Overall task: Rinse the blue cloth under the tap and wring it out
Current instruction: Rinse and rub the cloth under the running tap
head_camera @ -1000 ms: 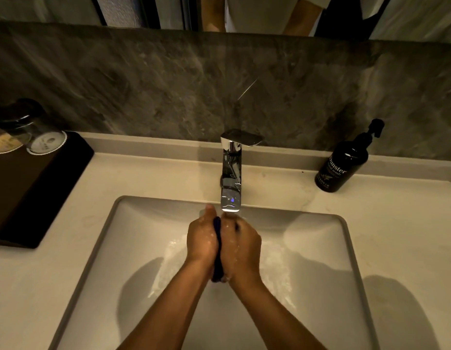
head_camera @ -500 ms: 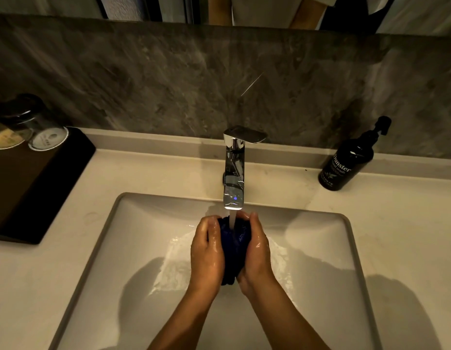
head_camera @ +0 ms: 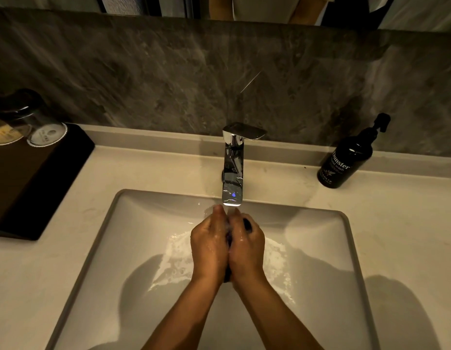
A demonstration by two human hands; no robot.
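Observation:
Both hands are pressed together over the white sink (head_camera: 133,223), just under the spout of the chrome tap (head_camera: 233,170). My left hand (head_camera: 209,246) and my right hand (head_camera: 247,245) squeeze the blue cloth (head_camera: 247,224) between their palms. Only dark slivers of the cloth show, one by the right fingers and one below the wrists. Water runs from the spout onto my fingertips and splashes white in the basin below.
A black hand-wash pump bottle (head_camera: 345,160) stands on the counter at the back right. A dark tray (head_camera: 35,178) with upturned glasses (head_camera: 32,122) sits at the left. A grey stone backsplash (head_camera: 168,72) and a mirror edge run behind.
Half a second ago my hands were apart with the bunched cloth showing between them; now they have closed tight on it, hiding most of it.

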